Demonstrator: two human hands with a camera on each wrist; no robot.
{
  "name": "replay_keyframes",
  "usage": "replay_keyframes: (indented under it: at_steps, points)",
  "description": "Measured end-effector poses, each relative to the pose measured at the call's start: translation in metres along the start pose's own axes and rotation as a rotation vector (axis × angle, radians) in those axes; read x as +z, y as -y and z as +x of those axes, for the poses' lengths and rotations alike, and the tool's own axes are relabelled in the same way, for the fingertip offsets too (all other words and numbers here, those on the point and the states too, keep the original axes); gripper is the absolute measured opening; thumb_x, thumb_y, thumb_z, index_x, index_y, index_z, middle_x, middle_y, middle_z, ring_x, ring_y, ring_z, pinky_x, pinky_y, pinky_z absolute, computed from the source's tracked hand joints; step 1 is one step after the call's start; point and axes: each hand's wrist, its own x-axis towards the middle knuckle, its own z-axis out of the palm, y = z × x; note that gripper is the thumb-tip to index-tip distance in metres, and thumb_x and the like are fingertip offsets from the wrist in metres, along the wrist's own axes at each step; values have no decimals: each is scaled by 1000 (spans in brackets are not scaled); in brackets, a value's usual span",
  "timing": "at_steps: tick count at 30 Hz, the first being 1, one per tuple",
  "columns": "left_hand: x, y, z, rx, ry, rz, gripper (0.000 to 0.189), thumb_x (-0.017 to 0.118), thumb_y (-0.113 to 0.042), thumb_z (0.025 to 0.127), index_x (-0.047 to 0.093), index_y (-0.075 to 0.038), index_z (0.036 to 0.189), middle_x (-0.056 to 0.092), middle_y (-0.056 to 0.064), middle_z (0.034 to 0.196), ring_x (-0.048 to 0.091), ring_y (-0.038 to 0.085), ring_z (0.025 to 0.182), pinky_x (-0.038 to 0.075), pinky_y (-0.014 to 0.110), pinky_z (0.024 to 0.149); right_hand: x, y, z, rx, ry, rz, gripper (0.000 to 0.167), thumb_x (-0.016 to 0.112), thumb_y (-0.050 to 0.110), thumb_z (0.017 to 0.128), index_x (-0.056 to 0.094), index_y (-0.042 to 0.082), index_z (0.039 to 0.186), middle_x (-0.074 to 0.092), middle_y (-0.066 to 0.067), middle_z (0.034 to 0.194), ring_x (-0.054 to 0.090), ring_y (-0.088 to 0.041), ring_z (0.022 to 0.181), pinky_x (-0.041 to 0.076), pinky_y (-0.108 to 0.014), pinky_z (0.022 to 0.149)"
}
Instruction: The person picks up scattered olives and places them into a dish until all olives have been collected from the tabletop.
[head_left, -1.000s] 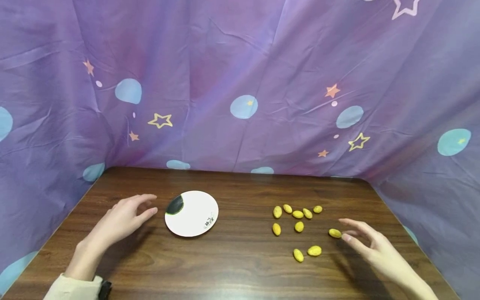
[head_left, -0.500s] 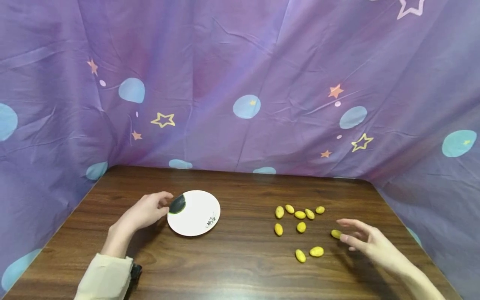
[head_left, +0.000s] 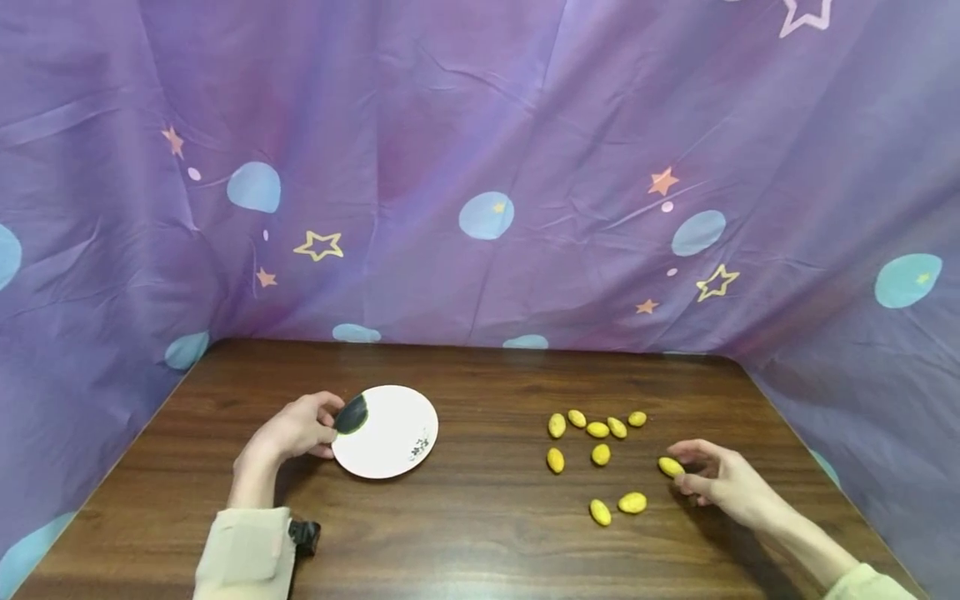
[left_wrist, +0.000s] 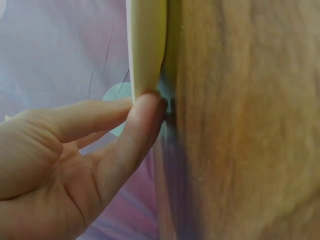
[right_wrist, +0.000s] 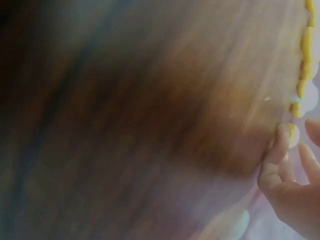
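Observation:
A white round plate (head_left: 390, 433) with a dark patch at its left edge and a small flower print lies on the left of the table. My left hand (head_left: 300, 427) pinches its left rim. Close up in the left wrist view, thumb and fingers of the left hand (left_wrist: 75, 155) meet at the plate's edge (left_wrist: 146, 50). On the right, my right hand (head_left: 723, 479) is beside a small yellow oval fruit (head_left: 670, 467), thumb and forefinger spread around it. A gap shows between the fingers of the right hand (right_wrist: 292, 192) in the right wrist view, with the fruit (right_wrist: 292, 134) just beyond.
Several more yellow oval fruits (head_left: 597, 430) are scattered right of the table's middle, two of them nearer the front. The brown wooden table (head_left: 480, 533) is backed and flanked by a purple curtain (head_left: 420, 125) with stars and blue spots.
My left hand has moved right to the plate and taken its rim. The right hand has stayed beside the same fruit, its fingers bending in a little closer.

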Motion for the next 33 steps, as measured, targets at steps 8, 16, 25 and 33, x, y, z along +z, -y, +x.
replay_keyframes:
  at_steps: [8, 16, 25, 33]
  points:
    - [1, 7, 1, -6, 18, -129, 53, 54, 20, 80, 40, 15, 131, 46, 21, 93, 59, 24, 69, 60, 35, 63, 5, 3, 7, 50, 6, -165, 35, 71, 3, 83, 60, -2, 116, 60, -13, 96, 57, -13, 61, 50, -28, 50]
    - [1, 11, 0, 17, 31, -175, 52, 52, 20, 81, 38, 17, 131, 45, 20, 90, 59, 24, 68, 60, 36, 64, 11, 6, 14, 53, -15, -327, 29, 77, 11, 79, 62, 5, 104, 61, -3, 84, 56, -11, 59, 49, -26, 51]
    - [0, 7, -2, 34, 37, -163, 56, 50, 20, 78, 38, 17, 133, 47, 21, 90, 59, 24, 67, 60, 35, 63, 8, 24, 23, -24, -23, -387, 30, 80, 13, 76, 60, 9, 98, 60, 2, 80, 56, -7, 64, 45, -26, 55]
    - [1, 8, -2, 35, 36, -148, 54, 50, 20, 79, 37, 18, 132, 47, 21, 89, 60, 24, 66, 60, 35, 63, 20, 60, 39, -172, -9, -333, 30, 80, 7, 76, 60, 9, 99, 60, 3, 79, 57, -7, 70, 48, -26, 59]
